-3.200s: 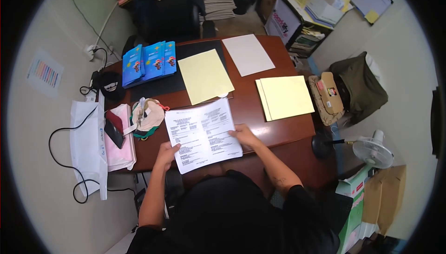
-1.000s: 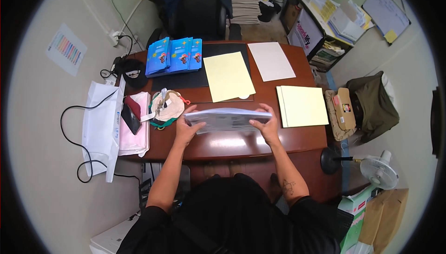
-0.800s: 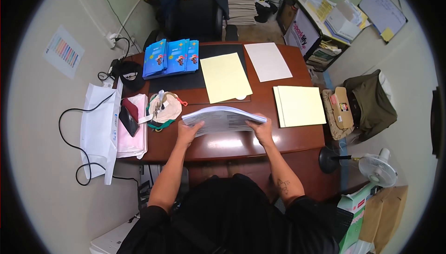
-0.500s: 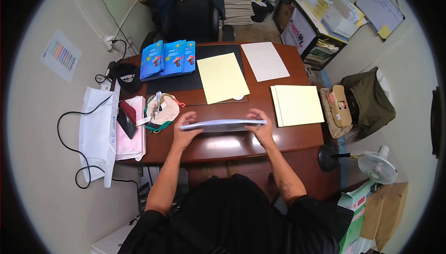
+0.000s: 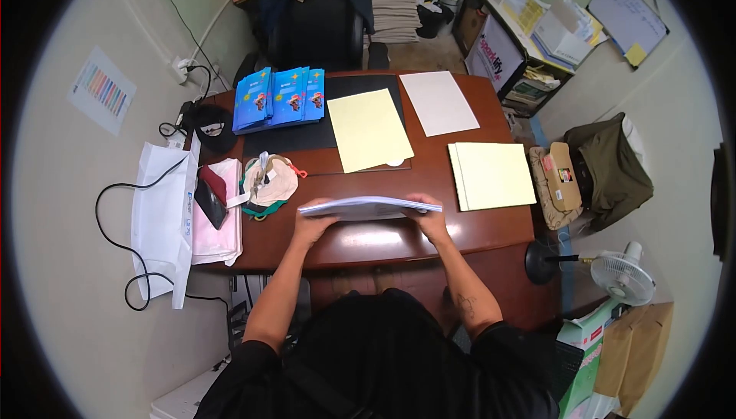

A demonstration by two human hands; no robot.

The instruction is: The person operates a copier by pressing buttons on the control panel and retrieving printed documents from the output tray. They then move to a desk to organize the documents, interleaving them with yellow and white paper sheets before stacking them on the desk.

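A stack of white paper point(image 5: 370, 208) is held edge-on above the front of the brown desk, its top edge slightly bowed. My left hand point(image 5: 312, 223) grips its left end, with the fingers partly behind the sheets. At the right end my right hand point(image 5: 427, 216) is closed on the same stack. Beyond it, a pale yellow sheet point(image 5: 369, 129) lies partly over a black desk mat point(image 5: 287, 140). A stack of yellow paper point(image 5: 494, 176) rests to the right, and a whitish sheet point(image 5: 438, 103) lies farther back.
Blue booklets point(image 5: 287, 97) sit at the back left. Nearer are a cloth pouch point(image 5: 270, 183), a dark phone-like object point(image 5: 209, 204) and pink packets point(image 5: 222, 244). A black chair point(image 5: 316, 32) stands behind the desk point(image 5: 368, 246). A fan point(image 5: 622, 273) is at the right.
Both hands have closed in on the ends of the paper stack, their fingers no longer raised above it. The stack bows a little more.
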